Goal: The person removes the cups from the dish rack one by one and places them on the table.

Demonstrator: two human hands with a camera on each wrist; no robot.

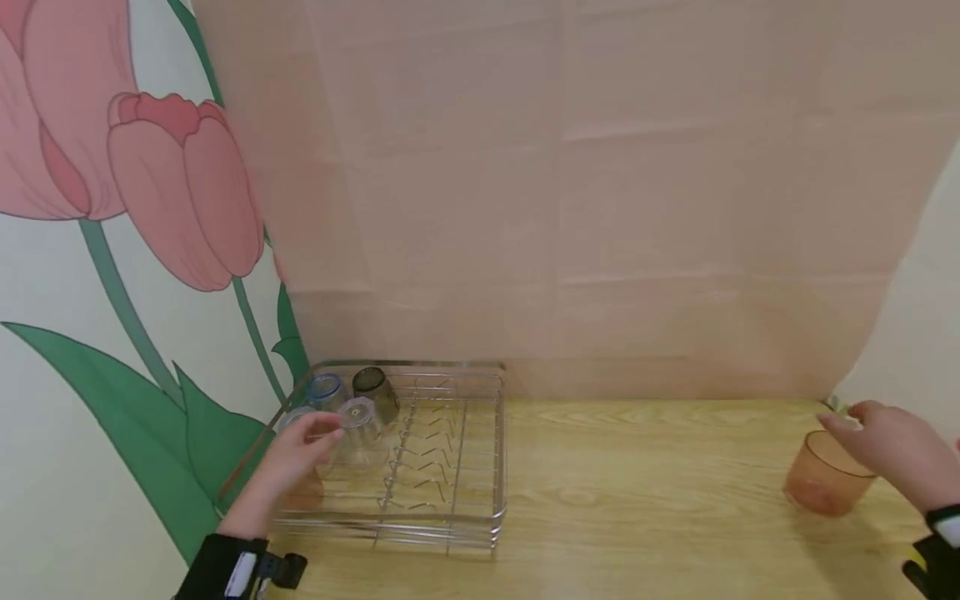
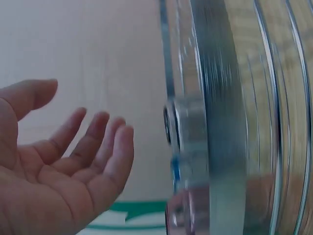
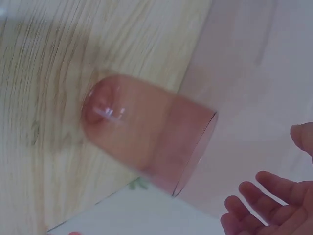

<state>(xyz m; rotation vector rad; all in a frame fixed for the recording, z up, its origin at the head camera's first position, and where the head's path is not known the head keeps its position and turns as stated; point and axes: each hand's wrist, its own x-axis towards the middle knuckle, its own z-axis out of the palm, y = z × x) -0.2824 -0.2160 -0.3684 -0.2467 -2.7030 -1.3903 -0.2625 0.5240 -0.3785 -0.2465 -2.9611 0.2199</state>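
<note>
I count one wire rack (image 1: 435,518) on one desk (image 1: 645,483), with five cups (image 1: 378,396) I can make out inside, some partly hidden. One orange cup (image 1: 821,492) stands outside it, and two large tulip blooms (image 1: 180,192) show on the wall (image 1: 45,483).

Plenty of room across the bench (image 1: 645,475) between the rack (image 1: 501,454) and the orange cup (image 1: 821,493), but clustered glasses (image 1: 377,392) crowd the rack's left side!

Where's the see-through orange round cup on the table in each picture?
Head: see-through orange round cup, lower right, by the right hand.
Left wrist: not there.
Right wrist: near the middle, rim toward the right.
Shared landmark: light wood-grain tabletop, in head and right wrist.
</note>
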